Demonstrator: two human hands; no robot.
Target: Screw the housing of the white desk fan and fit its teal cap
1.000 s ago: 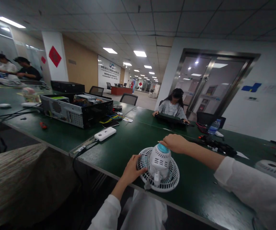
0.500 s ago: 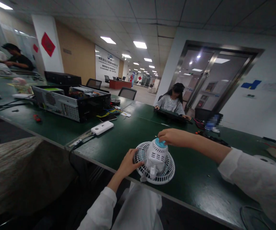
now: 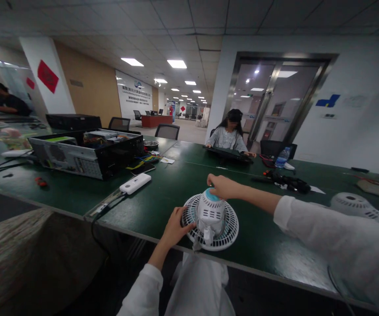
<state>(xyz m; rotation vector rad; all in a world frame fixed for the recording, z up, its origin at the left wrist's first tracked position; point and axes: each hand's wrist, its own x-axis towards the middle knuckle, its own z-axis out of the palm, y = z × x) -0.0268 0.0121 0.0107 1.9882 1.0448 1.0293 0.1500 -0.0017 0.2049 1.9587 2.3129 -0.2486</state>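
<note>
A white fan head [image 3: 211, 216] lies grille-down near the front edge of the green table, its motor housing pointing up. The round slotted grille [image 3: 231, 228] spreads beneath the housing. My left hand [image 3: 175, 226] grips the grille's left rim, thumb on top and fingers round the outer side. On top of the housing is a light blue round cap [image 3: 212, 195]. My right hand [image 3: 223, 186] is closed over that cap, its fingers bent down against it and partly hidden behind the knuckles.
An opened computer case [image 3: 87, 151] stands to the left, with a white power bank-like box [image 3: 135, 183] and cable nearer me. Across the table a person [image 3: 230, 131] holds a dark panel. At right are a water bottle [image 3: 282, 157] and a white rounded housing [image 3: 354, 206].
My view has swung a little to the right. My right hand has turned slightly on the blue cap, its wrist dropping lower. My left hand keeps its hold on the grille.
</note>
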